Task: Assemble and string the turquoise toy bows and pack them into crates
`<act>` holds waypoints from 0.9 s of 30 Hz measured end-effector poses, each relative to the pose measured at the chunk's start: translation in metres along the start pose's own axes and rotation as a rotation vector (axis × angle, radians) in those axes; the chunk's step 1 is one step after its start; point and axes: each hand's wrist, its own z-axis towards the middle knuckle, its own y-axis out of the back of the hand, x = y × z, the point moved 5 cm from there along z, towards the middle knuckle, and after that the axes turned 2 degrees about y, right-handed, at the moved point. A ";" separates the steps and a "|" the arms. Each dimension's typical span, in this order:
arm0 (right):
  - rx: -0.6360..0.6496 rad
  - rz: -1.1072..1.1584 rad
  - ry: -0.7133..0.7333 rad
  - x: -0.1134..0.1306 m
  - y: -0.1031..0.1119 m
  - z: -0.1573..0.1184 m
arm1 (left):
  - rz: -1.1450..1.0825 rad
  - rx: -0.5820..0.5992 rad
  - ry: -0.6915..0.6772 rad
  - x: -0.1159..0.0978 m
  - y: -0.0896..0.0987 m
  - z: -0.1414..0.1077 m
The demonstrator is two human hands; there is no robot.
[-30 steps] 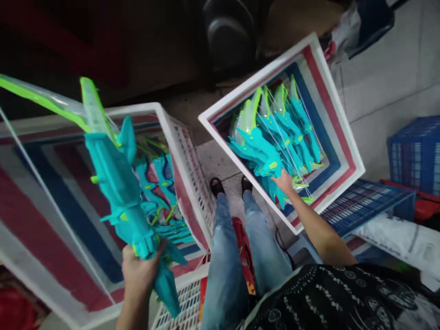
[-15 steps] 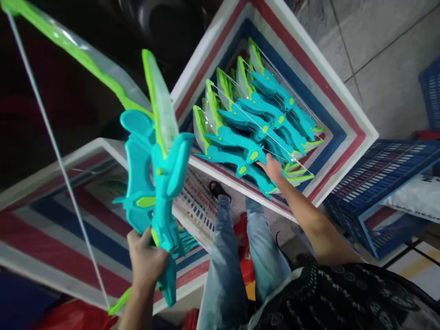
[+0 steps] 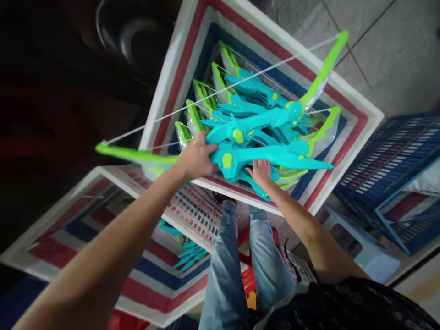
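My left hand [image 3: 197, 158] is closed on what look like two turquoise toy bows [image 3: 264, 121] with lime-green limbs and white strings. They lie crosswise over a white crate [image 3: 357, 103] lined with red, white and blue striped sheet. Inside it, several similar bows [image 3: 252, 85] are nested in a slanted row, partly covered by the held ones. My right hand [image 3: 263, 175] reaches in at the near side, curled at a stacked bow [image 3: 257, 188]. Its fingertips are partly hidden by the lower held bow.
A second striped-lined crate [image 3: 165, 305] at lower left contains more turquoise pieces [image 3: 189, 254]. Blue plastic crates [image 3: 374, 160] and a pale blue stool [image 3: 367, 256] stand at right. A dark rounded object [image 3: 127, 36] is at upper left.
My left hand has brought the bows from the left over to the striped crate, turning them from upright to crosswise. My right hand stays at the stacked bows.
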 end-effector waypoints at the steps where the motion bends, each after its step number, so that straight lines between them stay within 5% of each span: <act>1: -0.036 0.018 -0.006 0.002 0.000 -0.007 | 0.039 0.034 -0.046 -0.005 0.001 0.025; 6: -0.154 0.177 0.153 0.016 0.022 -0.054 | 0.212 0.251 -0.141 -0.024 -0.011 0.111; 10: -0.298 0.157 -0.017 -0.011 0.063 -0.057 | 0.278 0.407 -0.160 -0.027 -0.035 0.140; 15: -0.049 0.067 -0.087 -0.041 0.069 -0.010 | 0.356 0.520 -0.177 -0.023 -0.062 0.164; 19: 0.035 0.041 -0.095 -0.042 0.068 0.003 | 0.374 0.544 -0.187 -0.025 -0.052 0.171; 21: 0.019 0.032 -0.091 -0.042 0.077 -0.002 | 0.322 0.451 -0.224 -0.034 -0.026 0.159; 23: 0.029 0.023 -0.103 -0.048 0.089 -0.011 | 0.192 0.217 -0.278 -0.045 0.013 0.132; 25: 0.091 0.025 -0.098 -0.056 0.099 -0.021 | 0.006 -0.145 -0.284 -0.051 0.057 0.093; 27: 0.172 0.036 -0.068 -0.064 0.104 -0.027 | -0.167 -0.595 -0.150 -0.042 0.091 0.047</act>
